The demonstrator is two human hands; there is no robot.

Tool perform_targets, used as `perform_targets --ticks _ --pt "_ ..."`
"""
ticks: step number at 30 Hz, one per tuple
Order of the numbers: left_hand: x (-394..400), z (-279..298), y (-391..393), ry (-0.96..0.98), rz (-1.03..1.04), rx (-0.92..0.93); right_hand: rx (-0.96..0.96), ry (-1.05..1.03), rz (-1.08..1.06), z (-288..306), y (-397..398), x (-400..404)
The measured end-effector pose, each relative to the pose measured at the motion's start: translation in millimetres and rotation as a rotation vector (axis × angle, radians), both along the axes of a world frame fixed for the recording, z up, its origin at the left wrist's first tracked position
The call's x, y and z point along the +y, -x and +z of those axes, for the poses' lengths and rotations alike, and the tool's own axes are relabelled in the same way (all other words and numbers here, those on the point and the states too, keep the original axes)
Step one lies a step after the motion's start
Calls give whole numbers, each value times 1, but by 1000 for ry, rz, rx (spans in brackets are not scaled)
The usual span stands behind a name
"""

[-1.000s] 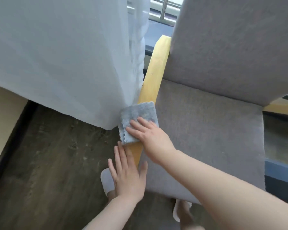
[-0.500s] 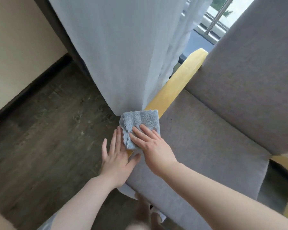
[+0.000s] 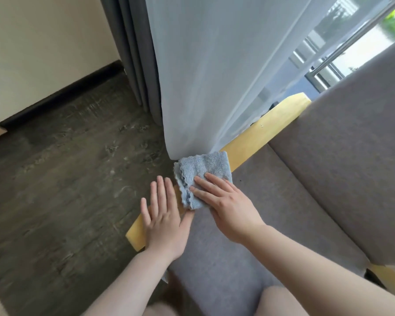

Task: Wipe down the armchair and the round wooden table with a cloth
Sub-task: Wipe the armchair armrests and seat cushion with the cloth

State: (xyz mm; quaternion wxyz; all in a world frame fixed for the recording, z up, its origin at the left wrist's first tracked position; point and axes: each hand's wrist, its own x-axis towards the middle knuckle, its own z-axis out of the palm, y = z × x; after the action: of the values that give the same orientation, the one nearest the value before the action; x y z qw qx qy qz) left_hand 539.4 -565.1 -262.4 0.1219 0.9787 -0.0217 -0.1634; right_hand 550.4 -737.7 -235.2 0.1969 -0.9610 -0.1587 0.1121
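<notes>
Fingers [image 3: 206, 187]: right hand's, straight, slightly apart, pressed flat on the cloth.
Right hand [image 3: 228, 207]: lay over the cloth.
Left hand [image 3: 163, 218]: fingers straight and together, flat on the armrest, holding nothing.
Cloth [image 3: 200, 171]: blue, folded, on the wooden armrest [image 3: 267, 131].
Armchair [image 3: 317, 179]: grey cushions.
Sheer curtain [image 3: 214, 76]: hung touching the cloth.

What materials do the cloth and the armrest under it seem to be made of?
Cloth: looks like blue terry or microfibre, given its fuzzy pile and wavy stitched edge. Armrest: probably light wood with a smooth matte finish; the grain is too faint to confirm.
</notes>
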Motion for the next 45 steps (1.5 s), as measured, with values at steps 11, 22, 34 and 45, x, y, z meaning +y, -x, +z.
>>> perform_targets --ticks 11,22,34,45 --pt "-40 -3 1 -101 347 -47 -179 51 -9 -30 -5 -15" --pt "-48 -4 4 -167 389 -59 -207 151 215 -35 -43 -45" --pt "-61 1 -6 93 61 -135 -106 23 -99 -29 -55 -52" --pt "-36 6 21 36 332 -90 -154 -26 -180 -24 -36 -33"
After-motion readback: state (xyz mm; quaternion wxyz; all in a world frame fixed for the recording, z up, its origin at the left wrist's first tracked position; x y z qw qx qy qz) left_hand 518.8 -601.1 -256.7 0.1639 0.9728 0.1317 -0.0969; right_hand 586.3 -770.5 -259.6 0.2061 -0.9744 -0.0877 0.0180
